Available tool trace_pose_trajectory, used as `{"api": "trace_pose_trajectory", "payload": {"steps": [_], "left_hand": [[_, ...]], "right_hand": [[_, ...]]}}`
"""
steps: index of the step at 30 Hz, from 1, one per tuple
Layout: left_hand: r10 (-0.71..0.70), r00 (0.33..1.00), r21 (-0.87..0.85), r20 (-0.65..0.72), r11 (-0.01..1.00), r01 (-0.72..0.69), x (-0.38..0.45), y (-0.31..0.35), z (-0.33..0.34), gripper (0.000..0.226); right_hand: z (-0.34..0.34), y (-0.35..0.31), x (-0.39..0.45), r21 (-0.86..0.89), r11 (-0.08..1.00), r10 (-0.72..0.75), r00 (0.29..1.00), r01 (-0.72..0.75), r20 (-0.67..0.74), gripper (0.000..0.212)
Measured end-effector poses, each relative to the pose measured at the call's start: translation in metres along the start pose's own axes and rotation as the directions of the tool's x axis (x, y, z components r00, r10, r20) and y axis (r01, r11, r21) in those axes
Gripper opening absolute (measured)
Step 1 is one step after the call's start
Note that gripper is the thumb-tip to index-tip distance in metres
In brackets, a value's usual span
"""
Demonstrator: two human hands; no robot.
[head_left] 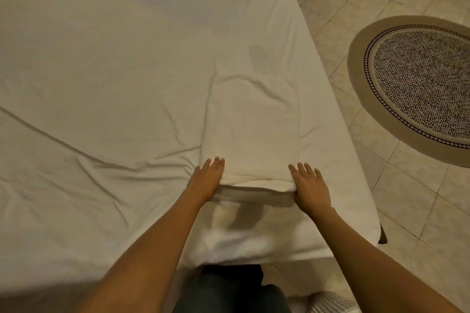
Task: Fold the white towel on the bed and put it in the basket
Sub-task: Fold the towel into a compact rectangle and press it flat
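Towel (254,129) lies on the bed (101,71), close to its right edge and a little back from the near edge — a white, partly folded rectangle running away from the person, with stacked layers showing at its near end. Left hand (207,178) lies flat on the towel's near left corner, fingers straight and together, gripping nothing. Right hand (309,185) rests at the near right corner with fingers spread and straight, thumb against the folded edge — relaxed too, not clasping. Bed sheet around the towel is creased. Beyond the right edge, an oval patterned rug (419,89) sits on the tiled floor (343,7). No basket shows.
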State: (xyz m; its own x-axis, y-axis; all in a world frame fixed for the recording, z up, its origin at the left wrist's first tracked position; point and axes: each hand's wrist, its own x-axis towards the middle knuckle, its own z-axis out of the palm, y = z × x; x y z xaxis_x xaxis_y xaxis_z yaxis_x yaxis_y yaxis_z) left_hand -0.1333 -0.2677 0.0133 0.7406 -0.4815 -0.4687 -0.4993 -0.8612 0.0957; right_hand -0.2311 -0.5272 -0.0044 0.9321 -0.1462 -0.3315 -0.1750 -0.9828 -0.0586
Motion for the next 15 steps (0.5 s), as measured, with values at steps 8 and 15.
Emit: {"api": "trace_pose_trajectory", "payload": {"steps": [8, 15], "left_hand": [[0.067, 0.998, -0.029, 0.011, 0.997, -0.066, 0.083, -0.034, -0.04, 0.065], [0.062, 0.998, -0.017, 0.007, 0.998, -0.062, 0.164, -0.057, -0.08, 0.062]], "right_hand": [[-0.032, 0.001, 0.09, -0.007, 0.998, 0.066, 0.996, -0.066, -0.067, 0.064], [-0.056, 0.009, 0.172, -0.019, 0.997, 0.071, 0.991, -0.074, -0.113, 0.061]]}}
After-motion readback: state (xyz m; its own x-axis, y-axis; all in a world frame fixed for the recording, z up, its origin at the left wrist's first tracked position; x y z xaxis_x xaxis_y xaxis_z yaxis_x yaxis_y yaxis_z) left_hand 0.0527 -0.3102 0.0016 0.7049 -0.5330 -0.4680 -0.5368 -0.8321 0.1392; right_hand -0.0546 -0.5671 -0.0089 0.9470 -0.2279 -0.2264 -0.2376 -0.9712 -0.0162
